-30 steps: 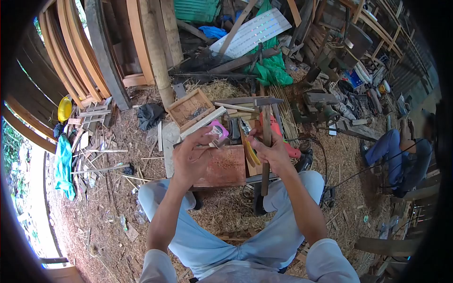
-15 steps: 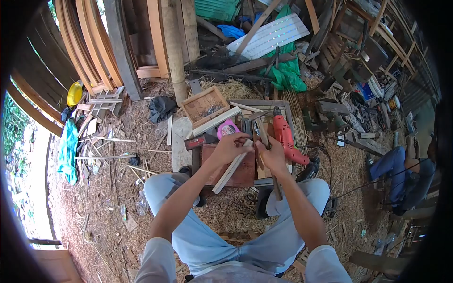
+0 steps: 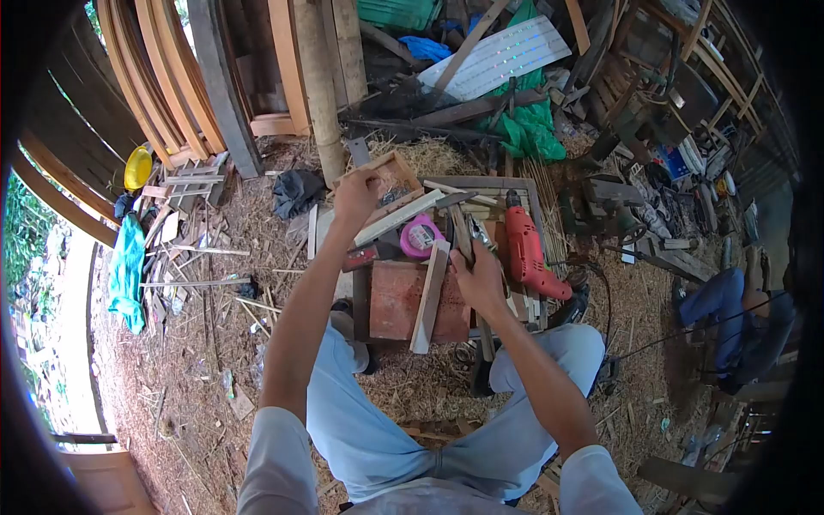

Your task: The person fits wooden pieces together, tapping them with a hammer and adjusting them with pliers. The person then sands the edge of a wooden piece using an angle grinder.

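Over the tabletop (image 3: 493,183), right hand (image 3: 481,279) has its grip wrapped round the hammer (image 3: 462,230); probably stiff and head-heavy, so mid-shaft seems decent for balance. Left hand (image 3: 356,199)'s at the wooden box (image 3: 410,169) (can't tell if it's pinching anything).

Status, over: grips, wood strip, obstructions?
Right grip closed around hammer. Left grip over wooden tray's edge, contact unclear. Wood strip on reddish block, unheld. Possible obstacle: pink tape measure beside its far end.
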`<state>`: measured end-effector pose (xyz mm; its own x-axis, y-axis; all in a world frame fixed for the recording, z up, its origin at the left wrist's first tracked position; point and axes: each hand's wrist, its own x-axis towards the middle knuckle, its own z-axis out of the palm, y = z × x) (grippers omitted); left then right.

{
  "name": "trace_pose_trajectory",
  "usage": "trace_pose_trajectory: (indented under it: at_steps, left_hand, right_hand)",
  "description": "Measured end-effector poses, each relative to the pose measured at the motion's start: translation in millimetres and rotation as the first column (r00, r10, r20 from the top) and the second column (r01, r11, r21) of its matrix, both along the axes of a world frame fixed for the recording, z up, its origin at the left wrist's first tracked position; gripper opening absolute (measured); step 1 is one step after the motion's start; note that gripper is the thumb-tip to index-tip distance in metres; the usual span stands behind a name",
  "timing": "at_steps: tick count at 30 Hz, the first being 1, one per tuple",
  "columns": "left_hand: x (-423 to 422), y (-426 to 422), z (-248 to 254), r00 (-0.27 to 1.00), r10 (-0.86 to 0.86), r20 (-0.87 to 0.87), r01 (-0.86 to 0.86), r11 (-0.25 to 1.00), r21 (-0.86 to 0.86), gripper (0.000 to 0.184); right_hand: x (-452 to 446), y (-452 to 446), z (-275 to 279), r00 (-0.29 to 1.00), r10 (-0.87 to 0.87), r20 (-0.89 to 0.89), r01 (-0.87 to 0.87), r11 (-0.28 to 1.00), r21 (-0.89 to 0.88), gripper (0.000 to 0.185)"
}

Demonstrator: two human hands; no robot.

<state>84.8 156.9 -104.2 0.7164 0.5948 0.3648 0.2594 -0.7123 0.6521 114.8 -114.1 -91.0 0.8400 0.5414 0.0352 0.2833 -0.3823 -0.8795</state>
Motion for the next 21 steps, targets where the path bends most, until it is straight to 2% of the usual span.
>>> trace_pose_trajectory:
  at_steps: [2,5,6,7,9,11,12,14,18,20,21]
  left_hand:
    - [10,6,-3,0.992,0.031,-0.12,-0.025,0.999,0.046,0.016]
    - [17,4,-16,0.993,0.04,-0.112,-0.022,0.988,0.153,0.016]
    - [20,0,-17,0.98,0.09,-0.176,-0.069,0.99,0.122,0.015]
    - [24,-2,-17,0.983,0.089,-0.163,-0.07,0.991,0.118,0.015]
    - [22,-4,-13,0.96,0.075,-0.27,-0.022,0.981,0.194,0.014]
    - [27,7,-31,0.964,0.043,-0.263,0.019,0.974,0.227,0.013]
    - [30,7,-30,0.964,0.0,-0.267,0.069,0.966,0.25,0.013]
    - [35,6,-32,0.961,0.029,-0.276,0.057,0.952,0.3,0.012]
    - [37,11,-34,0.945,0.065,-0.32,0.055,0.935,0.35,0.012]
    - [34,15,-34,0.941,0.07,-0.33,0.054,0.934,0.354,0.011]
    - [30,15,-31,0.959,0.042,-0.28,0.063,0.932,0.356,0.011]
  right_hand:
    - [2,1,0,1.0,-0.008,-0.002,0.008,1.0,-0.007,0.017]
    - [6,-2,5,0.999,-0.003,-0.034,0.001,0.998,-0.065,0.018]
    - [8,-3,2,0.997,-0.012,-0.077,0.01,1.0,-0.028,0.02]
    - [11,-5,-2,0.993,-0.02,-0.12,0.021,1.0,0.009,0.022]
    - [10,-8,-2,0.995,-0.038,-0.095,0.042,0.998,0.04,0.023]
    - [7,-9,20,0.984,-0.023,-0.177,0.035,0.997,0.064,0.023]
    - [7,-10,22,0.986,-0.023,-0.167,0.036,0.997,0.072,0.023]
    - [8,-13,24,0.996,-0.027,-0.087,0.027,1.0,-0.007,0.023]
    - [9,-14,26,0.995,-0.016,-0.096,0.017,1.0,0.011,0.022]
    - [4,-14,44,0.973,-0.043,-0.227,0.041,0.999,-0.015,0.021]
    - [5,-13,40,0.974,-0.04,-0.225,0.039,0.999,-0.011,0.021]
